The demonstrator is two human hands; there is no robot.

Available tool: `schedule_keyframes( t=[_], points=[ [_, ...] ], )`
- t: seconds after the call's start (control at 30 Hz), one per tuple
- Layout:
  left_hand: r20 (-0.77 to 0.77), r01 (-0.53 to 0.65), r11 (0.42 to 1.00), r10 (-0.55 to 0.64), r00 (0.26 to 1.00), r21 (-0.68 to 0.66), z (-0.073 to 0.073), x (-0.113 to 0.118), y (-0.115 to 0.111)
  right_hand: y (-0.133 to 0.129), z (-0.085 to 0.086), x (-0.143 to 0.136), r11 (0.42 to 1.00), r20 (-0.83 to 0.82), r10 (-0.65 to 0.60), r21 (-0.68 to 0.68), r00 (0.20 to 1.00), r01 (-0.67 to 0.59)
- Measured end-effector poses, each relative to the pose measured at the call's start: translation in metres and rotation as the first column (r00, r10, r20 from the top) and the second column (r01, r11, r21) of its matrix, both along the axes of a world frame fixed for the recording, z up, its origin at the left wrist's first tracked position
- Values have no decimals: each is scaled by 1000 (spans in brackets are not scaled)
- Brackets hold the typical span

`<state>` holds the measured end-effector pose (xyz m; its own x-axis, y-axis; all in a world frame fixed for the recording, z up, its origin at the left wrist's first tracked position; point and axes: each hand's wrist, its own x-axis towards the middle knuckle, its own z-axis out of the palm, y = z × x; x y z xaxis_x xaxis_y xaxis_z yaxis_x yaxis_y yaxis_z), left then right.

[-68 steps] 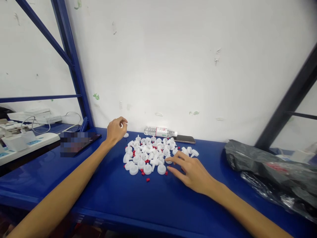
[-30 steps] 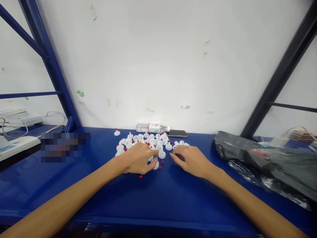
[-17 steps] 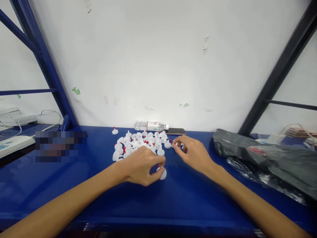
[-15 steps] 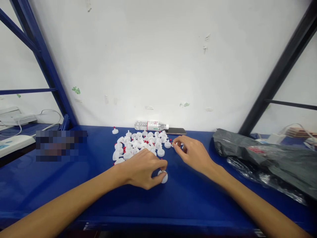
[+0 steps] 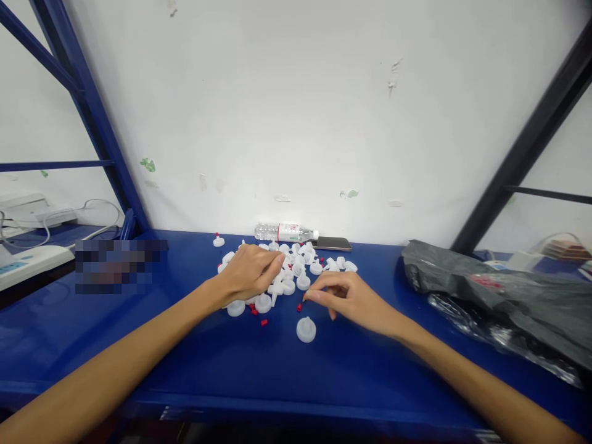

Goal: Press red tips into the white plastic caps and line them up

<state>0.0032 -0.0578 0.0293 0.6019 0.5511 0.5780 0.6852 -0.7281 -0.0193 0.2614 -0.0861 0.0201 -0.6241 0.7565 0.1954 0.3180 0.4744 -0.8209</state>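
My left hand [image 5: 252, 269] is over the pile of white nozzle caps [image 5: 277, 287], back of the hand up. Its thumb shows on the right side; the other fingers are hidden beneath, so what it touches cannot be seen. Right of the pile, my right hand [image 5: 345, 296] has thumb and forefinger pinched together at a small red tip cap [image 5: 299, 307], low over the table. Just in front, a single white nozzle cap [image 5: 306, 330] stands upright with its spout up and no red tip. Several red tips [image 5: 264, 322] lie loose by the pile's front edge.
A clear water bottle [image 5: 284, 232] lies behind the pile, beside a phone [image 5: 332, 243]. Grey plastic bags [image 5: 490, 296] cover the right of the blue table [image 5: 222, 376]. One nozzle cap with a red tip [image 5: 218, 240] stands apart at the back left. A power strip [image 5: 34, 265] is far left.
My left hand has let go of the front nozzle cap and moved left and back over the pile. My right hand has come forward to the red tip; white caps now show behind it.
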Motion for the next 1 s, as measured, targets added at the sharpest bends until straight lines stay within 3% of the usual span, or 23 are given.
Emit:
schedule_keyframes(
  t=[0.3, 0.7, 0.83, 1.0],
  points=[
    [-19, -15, 1000, 15, 1000, 12, -3, 0, 3, -4, 0, -2, 990, 72, 135, -54, 988, -131],
    [-37, 19, 1000, -19, 999, -3, -2, 4, 0, -2, -6, -4, 990, 123, 127, 48, 984, -133],
    [-51, 31, 999, -31, 998, -7, -3, 6, -2, -1, -6, -6, 985, 68, 115, -137, 991, -105],
    [-61, 77, 997, -77, 995, -3, -5, 9, -5, 4, -12, -10, 925, -29, 69, -373, 997, -75]
  ],
)
